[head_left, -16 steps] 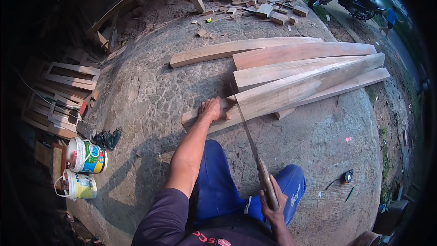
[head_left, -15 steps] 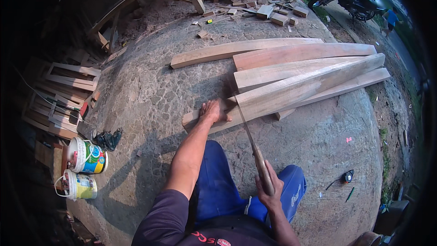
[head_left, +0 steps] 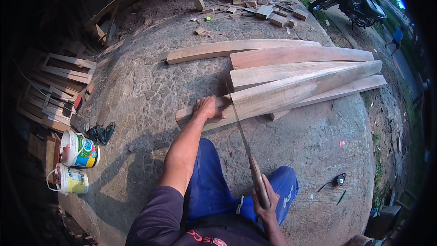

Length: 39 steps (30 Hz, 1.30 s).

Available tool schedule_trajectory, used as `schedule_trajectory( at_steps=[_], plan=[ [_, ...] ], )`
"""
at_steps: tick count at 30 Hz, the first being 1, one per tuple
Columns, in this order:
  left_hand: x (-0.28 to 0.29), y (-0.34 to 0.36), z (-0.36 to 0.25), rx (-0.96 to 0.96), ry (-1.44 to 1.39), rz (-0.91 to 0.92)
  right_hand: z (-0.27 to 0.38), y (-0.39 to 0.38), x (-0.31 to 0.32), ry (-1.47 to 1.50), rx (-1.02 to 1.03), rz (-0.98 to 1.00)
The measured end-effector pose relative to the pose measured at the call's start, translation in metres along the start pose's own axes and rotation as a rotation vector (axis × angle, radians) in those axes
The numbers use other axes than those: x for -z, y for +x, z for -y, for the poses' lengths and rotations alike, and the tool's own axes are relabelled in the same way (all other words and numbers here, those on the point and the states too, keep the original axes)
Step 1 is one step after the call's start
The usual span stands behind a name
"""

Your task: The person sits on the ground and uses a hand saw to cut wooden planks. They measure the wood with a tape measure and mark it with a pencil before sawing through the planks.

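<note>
My right hand (head_left: 267, 202), near my right knee, is closed round the wooden handle of a handsaw (head_left: 242, 136). The saw's thin blade runs away from me, up to the left end of a long squared beam (head_left: 305, 84) that lies on top of others. Left of the blade, my left hand (head_left: 208, 108) presses down with its fingers bent over a wooden beam (head_left: 186, 115) that juts out to the left. A dark patch of wood lies between that hand and the blade; how deep the blade sits cannot be made out.
More beams (head_left: 241, 49) lie behind on rough concrete. Offcuts (head_left: 278, 20) are scattered farther off, near a parked motorcycle (head_left: 353, 2). Two buckets (head_left: 82, 148) and wooden frames (head_left: 68, 74) stand at left. A tape measure (head_left: 339, 179) and a green pencil (head_left: 342, 197) lie at right.
My right hand and the saw handle have drawn back slightly toward me. My left hand keeps its place on the wood. The whole view has shifted a little.
</note>
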State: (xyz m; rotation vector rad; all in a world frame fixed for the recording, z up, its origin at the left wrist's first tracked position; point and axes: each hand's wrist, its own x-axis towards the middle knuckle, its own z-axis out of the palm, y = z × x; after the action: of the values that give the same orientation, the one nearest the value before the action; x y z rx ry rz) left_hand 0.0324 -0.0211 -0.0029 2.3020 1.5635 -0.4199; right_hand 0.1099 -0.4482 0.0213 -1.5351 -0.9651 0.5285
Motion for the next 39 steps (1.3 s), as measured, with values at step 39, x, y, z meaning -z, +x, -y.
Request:
schedule_trajectory(
  at_steps=[39],
  plan=[
    [-0.006,-0.019,-0.003,-0.064,-0.017,-0.094,-0.049,0.182,-0.112,0.093,-0.001,-0.013]
  ],
)
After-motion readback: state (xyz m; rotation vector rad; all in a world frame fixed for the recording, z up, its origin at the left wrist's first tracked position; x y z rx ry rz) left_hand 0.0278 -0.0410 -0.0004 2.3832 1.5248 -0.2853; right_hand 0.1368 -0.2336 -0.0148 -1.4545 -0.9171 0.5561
